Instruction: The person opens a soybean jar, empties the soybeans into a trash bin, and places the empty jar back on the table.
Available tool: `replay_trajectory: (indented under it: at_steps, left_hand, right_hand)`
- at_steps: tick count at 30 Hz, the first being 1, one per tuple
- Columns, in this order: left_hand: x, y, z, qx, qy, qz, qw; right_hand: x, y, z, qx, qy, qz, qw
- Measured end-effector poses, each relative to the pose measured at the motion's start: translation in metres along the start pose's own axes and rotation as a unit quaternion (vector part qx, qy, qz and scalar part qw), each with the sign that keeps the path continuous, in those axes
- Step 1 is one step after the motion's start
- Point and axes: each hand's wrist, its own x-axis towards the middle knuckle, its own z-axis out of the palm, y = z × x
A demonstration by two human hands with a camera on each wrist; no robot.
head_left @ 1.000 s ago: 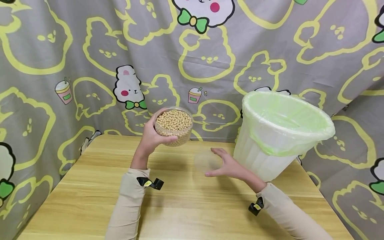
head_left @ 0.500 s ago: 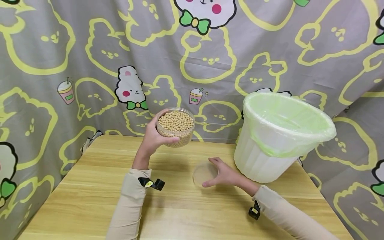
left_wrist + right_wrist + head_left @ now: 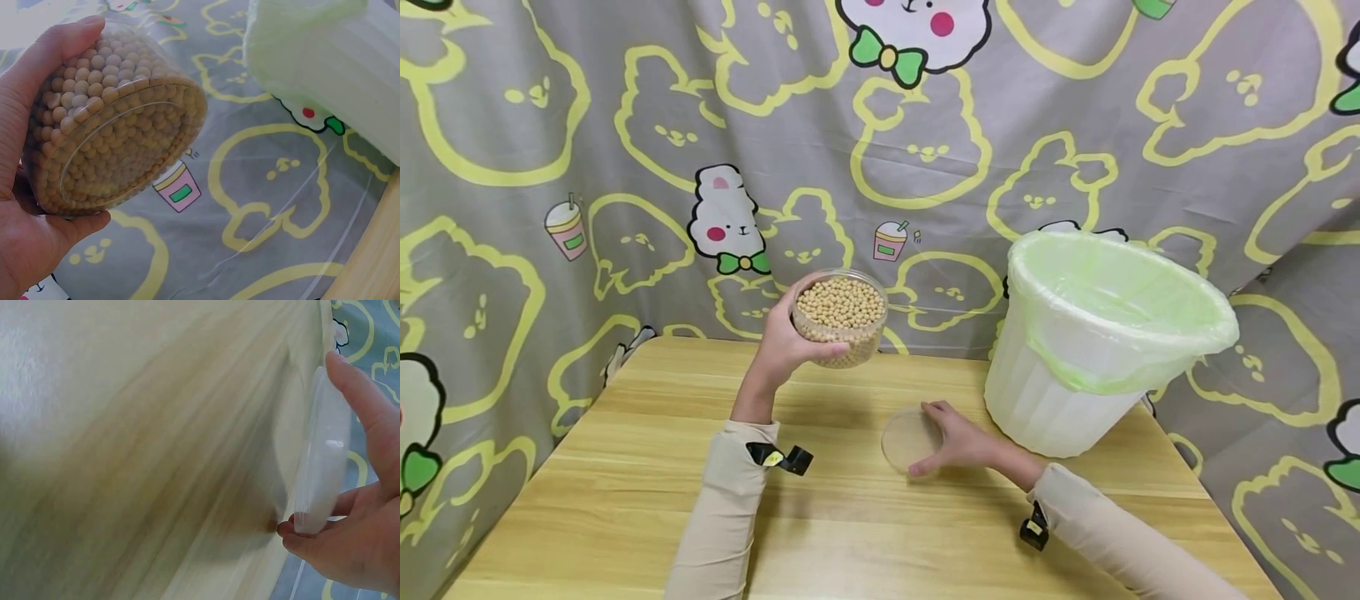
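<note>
My left hand [image 3: 781, 343] grips a clear round plastic jar [image 3: 868, 343] from its left side, holding it tilted above the table. Pale yellow soybeans [image 3: 841, 302] fill it almost to the brim, and its top is uncovered. In the left wrist view the jar's base [image 3: 128, 150] faces the camera, thumb and fingers on opposite sides. My right hand [image 3: 958, 437] holds a translucent round lid [image 3: 904, 442] by its edge, low over the table. The right wrist view has the lid [image 3: 322, 450] edge-on between thumb and fingers, its shadow on the wood close by.
A white ribbed bin [image 3: 1052, 400] with a light green plastic liner stands at the right of the wooden table [image 3: 647, 467]. Behind the table hangs a grey curtain [image 3: 805, 150] with yellow cartoon outlines. Black straps with small devices sit on both sleeves.
My right hand has lowered the lid toward the table and slightly nearer to me. The left hand and the jar have stayed almost in place.
</note>
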Motion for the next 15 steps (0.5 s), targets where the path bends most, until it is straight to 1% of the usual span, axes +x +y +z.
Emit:
replay_trajectory:
  at_steps: [4, 8, 15]
  left_hand:
    - [-0.0001, -0.0007, 0.0010, 0.000, -0.002, 0.003, 1.0000]
    - [0.0005, -0.0011, 0.0017, 0.003, -0.003, 0.005, 1.0000]
    - [0.0004, -0.0007, 0.0024, -0.001, -0.006, 0.003, 1.0000]
  right_hand:
    - [0.0013, 0.0019, 0.0051, -0.021, -0.005, -0.017, 1.000]
    - [0.0012, 0.0004, 0.0057, -0.034, -0.010, -0.029, 0.999]
    - [0.0004, -0.0026, 0.0058, -0.051, -0.020, -0.026, 0.998]
